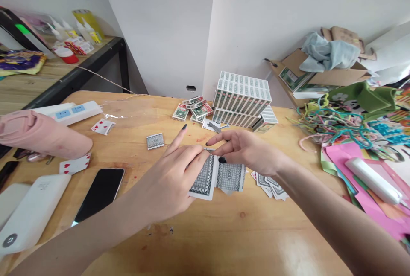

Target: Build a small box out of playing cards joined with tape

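- Left hand: fingers curled, gripping patterned cards, in front of box stack.
- Right hand: half open, thumb at cards; can't tell if gripping.
- Phone: surface, front-left of box stack.

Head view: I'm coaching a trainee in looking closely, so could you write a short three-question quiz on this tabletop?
1. True or false: the stack of card boxes stands farther from the camera than the left hand and the right hand.

2. Multiple choice: which suit shows on the card piece beside the base of the pink tumbler?
A. Spades
B. Hearts
C. Clubs

3. Fill in: the playing cards at the two hands show the camera their patterned ____.

Key: 1. True; 2. B; 3. backs.
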Demonstrator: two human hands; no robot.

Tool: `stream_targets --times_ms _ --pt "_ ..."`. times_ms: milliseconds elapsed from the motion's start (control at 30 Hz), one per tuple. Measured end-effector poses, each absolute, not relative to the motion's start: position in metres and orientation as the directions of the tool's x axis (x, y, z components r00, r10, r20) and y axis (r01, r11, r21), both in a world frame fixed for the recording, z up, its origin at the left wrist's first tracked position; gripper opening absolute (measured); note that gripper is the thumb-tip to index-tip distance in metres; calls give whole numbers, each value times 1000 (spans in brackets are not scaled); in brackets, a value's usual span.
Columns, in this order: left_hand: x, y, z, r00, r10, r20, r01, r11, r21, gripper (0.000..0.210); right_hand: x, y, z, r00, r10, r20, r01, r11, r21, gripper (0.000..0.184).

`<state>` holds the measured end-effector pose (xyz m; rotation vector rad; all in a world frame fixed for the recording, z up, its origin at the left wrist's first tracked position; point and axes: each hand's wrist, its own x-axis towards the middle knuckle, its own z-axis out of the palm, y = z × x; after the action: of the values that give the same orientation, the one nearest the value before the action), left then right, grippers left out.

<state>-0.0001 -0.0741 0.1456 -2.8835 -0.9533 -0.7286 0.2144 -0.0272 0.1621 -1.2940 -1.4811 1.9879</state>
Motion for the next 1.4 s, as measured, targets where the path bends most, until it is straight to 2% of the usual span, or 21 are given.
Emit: stream_targets --times_ms 133,400,567,700,867,1033,1100,1133,1200,1300,1400 --pt "0 -73 140 701 575 422 569 -807 154 40 216 -27 160 -513 727 -456 230 -396 -889 42" --pt "-3 -63 148 711 569 414 568 -811 139 36 216 -18 163 -483 761 -433 167 -406 -899 32" --pt "-11 -52 143 749 465 472 481 -872 97 33 220 -14 170 -523 693 -496 99 -528 -843 37" --pt "-13 -46 134 774 445 450 440 -890 123 30 221 -8 162 -531 651 -542 101 -587 -803 37" --pt "-14 -40 125 756 494 429 458 -868 193 34 219 1 152 -506 749 -429 109 -438 -892 30" --pt "-11 -26 122 688 586 428 510 -810 289 33 228 5 147 -226 951 -212 82 -199 -977 27" --pt "-9 -14 121 648 633 424 521 -774 360 30 237 4 135 -132 983 -128 79 -119 -990 32" --pt "-7 -8 120 628 662 409 522 -748 410 29 242 2 125 -113 985 -131 70 -124 -990 35" --pt "-4 3 118 575 748 332 548 -653 523 30 250 -5 102 -124 980 -153 -1 -154 -988 44" --pt "2 17 111 474 860 190 557 -460 691 34 255 -23 67 -256 934 -249 -11 -261 -965 63" --pt "3 24 106 364 929 60 583 -278 763 34 253 -41 44 -367 885 -285 58 -285 -957 64"
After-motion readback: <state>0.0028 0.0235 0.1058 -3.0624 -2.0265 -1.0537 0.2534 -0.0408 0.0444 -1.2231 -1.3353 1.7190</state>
